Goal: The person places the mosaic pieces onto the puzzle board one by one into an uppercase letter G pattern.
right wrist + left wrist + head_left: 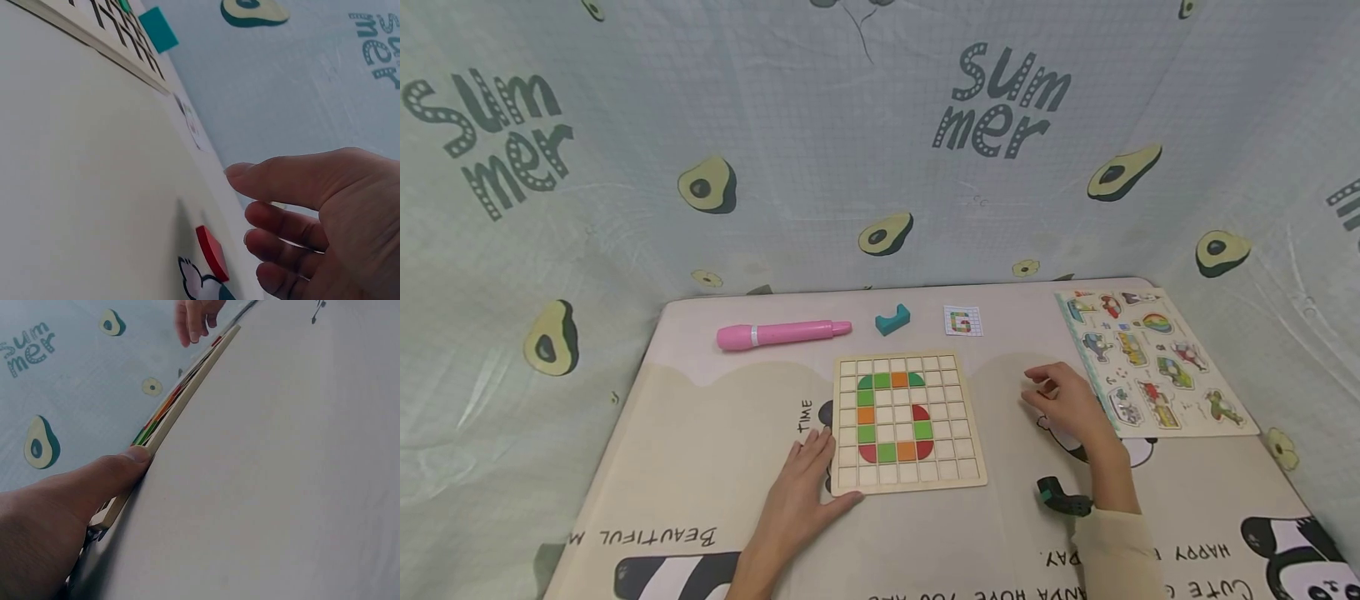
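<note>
A square wooden grid board (972, 467) lies in the middle of the table. Green, orange and red tiles sit in its cells, forming a G. My left hand (808, 492) rests at the board's lower left corner, fingers along the left side and thumb at the near edge. In the left wrist view the thumb (119, 469) touches the board's rim. To the right of the board, my right hand (1063, 404) holds nothing, its fingers loosely bent. A red piece (213, 253) shows near those fingertips in the right wrist view, apart from them; the hand hides it in the head view.
Behind the board are a pink pen-shaped stick (782, 333), a teal notched block (892, 320) and a small card (962, 322) with a coloured G pattern. A picture puzzle board (1157, 362) lies at right. A black device (1063, 497) is by the right wrist.
</note>
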`<state>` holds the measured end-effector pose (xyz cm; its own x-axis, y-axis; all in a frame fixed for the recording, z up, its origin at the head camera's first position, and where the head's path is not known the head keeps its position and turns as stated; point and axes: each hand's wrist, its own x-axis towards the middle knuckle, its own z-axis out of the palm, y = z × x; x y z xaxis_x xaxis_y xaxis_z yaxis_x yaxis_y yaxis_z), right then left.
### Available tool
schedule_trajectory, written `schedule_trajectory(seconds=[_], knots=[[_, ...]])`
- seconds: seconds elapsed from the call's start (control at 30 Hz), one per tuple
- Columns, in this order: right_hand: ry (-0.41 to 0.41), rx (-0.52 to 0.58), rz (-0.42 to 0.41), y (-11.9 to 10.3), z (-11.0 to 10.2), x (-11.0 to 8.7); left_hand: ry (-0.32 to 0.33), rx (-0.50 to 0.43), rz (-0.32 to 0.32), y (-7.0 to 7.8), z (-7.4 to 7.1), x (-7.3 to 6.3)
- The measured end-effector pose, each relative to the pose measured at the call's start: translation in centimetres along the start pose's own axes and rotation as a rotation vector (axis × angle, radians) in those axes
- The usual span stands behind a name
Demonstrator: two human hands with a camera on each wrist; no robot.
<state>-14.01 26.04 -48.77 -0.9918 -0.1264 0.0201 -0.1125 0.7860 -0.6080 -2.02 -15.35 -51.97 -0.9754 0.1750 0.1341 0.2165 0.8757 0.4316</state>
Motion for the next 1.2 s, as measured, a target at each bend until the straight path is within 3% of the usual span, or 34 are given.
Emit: schedule_trajectory(seconds=[0.5, 1.2], knots=[[-0.096, -0.004, 0.059, 1.04, -0.12, -0.09, 0.001, 0.001, -0.001, -0.12, 0.14, 0.0], [-0.1, -0.051, 0.042, 0.46, 0.3, -0.06, 0.009, -0.001, 0.004, -0.14, 0.1, -0.06]])
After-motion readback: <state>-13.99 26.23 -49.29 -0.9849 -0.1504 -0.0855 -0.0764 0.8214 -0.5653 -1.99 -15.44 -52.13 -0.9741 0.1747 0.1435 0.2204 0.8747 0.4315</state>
